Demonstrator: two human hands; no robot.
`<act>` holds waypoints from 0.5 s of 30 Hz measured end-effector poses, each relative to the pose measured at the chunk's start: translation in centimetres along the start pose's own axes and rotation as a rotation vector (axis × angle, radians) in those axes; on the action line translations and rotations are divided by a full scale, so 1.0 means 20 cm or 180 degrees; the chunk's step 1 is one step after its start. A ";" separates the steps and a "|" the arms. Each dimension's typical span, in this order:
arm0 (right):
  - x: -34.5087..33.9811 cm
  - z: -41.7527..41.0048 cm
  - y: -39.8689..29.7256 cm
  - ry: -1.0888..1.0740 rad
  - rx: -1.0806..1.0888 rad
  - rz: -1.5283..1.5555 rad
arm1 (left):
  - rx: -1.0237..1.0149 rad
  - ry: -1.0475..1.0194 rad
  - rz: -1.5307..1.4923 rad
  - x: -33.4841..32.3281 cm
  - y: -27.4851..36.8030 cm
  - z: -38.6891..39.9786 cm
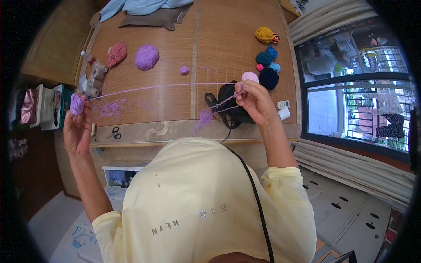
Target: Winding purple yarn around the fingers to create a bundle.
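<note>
My left hand is raised at the left and grips a small wound bundle of purple yarn. From it a taut purple strand runs across to my right hand, which pinches the strand between thumb and fingers. A looped or twisted length of purple yarn hangs from the right fingers to a loose purple tangle. Under the left end of the strand lies another loose purple tangle. Whether the right fingers also hold a hook is too small to tell.
On the bamboo mat lie a large purple yarn ball, a small purple ball and black scissors. Several yarn balls, among them a yellow one, line the right side. A black bag sits behind the right hand.
</note>
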State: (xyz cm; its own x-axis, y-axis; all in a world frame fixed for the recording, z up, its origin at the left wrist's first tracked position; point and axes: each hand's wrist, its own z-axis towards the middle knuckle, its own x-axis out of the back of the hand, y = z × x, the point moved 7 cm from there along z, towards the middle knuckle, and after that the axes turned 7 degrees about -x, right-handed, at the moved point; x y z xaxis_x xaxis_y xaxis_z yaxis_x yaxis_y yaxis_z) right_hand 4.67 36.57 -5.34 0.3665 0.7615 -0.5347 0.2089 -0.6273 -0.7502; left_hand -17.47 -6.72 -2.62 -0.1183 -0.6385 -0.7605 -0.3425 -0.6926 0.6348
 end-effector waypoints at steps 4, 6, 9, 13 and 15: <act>0.03 0.00 0.02 0.0258 0.0112 -0.0106 | 0.0210 0.0024 -0.0209 0.07 -0.06 0.00; 0.03 -0.01 0.02 0.0521 0.0269 -0.0506 | 0.0279 0.0010 -0.0262 0.07 -0.09 -0.01; -0.04 -0.04 -0.04 0.0749 0.0619 -0.1302 | 0.0301 0.0091 -0.0036 0.09 -0.12 -0.02; -0.07 -0.01 0.01 0.0445 0.0363 -0.0846 | 0.0234 0.0177 0.0305 0.04 -0.17 -0.04; -0.09 0.00 0.04 0.0326 0.0243 -0.0549 | 0.0135 0.0246 0.0610 -0.01 -0.19 -0.05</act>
State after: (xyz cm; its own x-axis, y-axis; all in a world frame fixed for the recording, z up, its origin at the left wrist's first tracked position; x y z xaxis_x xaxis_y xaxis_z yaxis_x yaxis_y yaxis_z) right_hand 4.25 34.80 -4.93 0.4224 0.8333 -0.3565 0.2085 -0.4721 -0.8566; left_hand -15.23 -4.26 -4.84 -0.1137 -0.7822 -0.6126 -0.3599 -0.5423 0.7592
